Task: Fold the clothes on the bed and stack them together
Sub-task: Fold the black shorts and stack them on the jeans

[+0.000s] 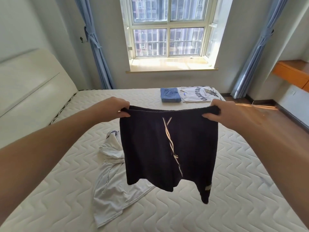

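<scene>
Sunlit from a barred window (pixel 168 30) hung with pale blue curtains (pixel 93 47), the bedroom holds a wide bed with a cream quilted mattress (pixel 234 164) and a padded cream headboard (pixel 30 84) off beyond the left hand. Both hands are raised over the mattress and hold a pair of dark navy knit shorts (pixel 167 144) spread between them. The left hand (pixel 115 108) grips one end of the elastic waistband, fingers curled over its top edge and thumb beneath; the right hand (pixel 224 113) grips the other end the same way. The shorts hang clear of the mattress, legs down, with a white drawstring (pixel 170 141) twisting down the front and a small pale label (pixel 207 187) near one leg hem. Below and slightly toward the left hand, a crumpled pale grey T-shirt (pixel 110 186) lies unfolded on the mattress, partly hidden behind the shorts. Beyond the hands, near the far edge of the bed, folded blue denim jeans (pixel 170 97) lie just beside a folded white T-shirt with dark arched lettering (pixel 195 96).
</scene>
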`<state>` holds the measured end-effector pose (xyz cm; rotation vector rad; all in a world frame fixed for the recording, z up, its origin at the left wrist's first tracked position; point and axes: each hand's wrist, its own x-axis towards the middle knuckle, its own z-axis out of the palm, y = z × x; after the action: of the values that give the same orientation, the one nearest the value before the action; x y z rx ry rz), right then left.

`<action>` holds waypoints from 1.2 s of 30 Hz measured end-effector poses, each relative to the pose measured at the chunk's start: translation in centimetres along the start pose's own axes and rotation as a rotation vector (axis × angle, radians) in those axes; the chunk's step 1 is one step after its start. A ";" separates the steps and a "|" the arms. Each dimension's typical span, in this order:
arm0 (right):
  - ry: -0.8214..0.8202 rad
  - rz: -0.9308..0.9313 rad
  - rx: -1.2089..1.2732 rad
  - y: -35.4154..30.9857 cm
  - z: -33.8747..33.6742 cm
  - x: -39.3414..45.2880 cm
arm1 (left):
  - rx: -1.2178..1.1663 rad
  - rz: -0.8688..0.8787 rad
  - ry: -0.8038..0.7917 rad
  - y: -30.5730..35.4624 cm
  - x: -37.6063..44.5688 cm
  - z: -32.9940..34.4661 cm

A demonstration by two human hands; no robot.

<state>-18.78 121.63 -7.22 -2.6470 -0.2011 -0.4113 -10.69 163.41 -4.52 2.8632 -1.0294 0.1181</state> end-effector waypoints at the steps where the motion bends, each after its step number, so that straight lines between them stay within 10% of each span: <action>1: -0.003 0.005 0.023 0.1 -0.1 0.1 | -0.014 -0.008 0.013 -0.2 0.0 0.0; 26: -0.055 0.217 0.148 -0.9 -1.7 -1.4 | -0.360 -0.241 0.223 0.1 1.7 1.6; 36: -0.128 0.481 1.120 0.6 0.4 -2.3 | -1.467 -0.524 0.170 3.5 -0.2 3.1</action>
<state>-20.76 121.13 -8.59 -1.5311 0.1436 0.0545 -12.97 160.43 -7.43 1.5888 -0.0887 -0.3023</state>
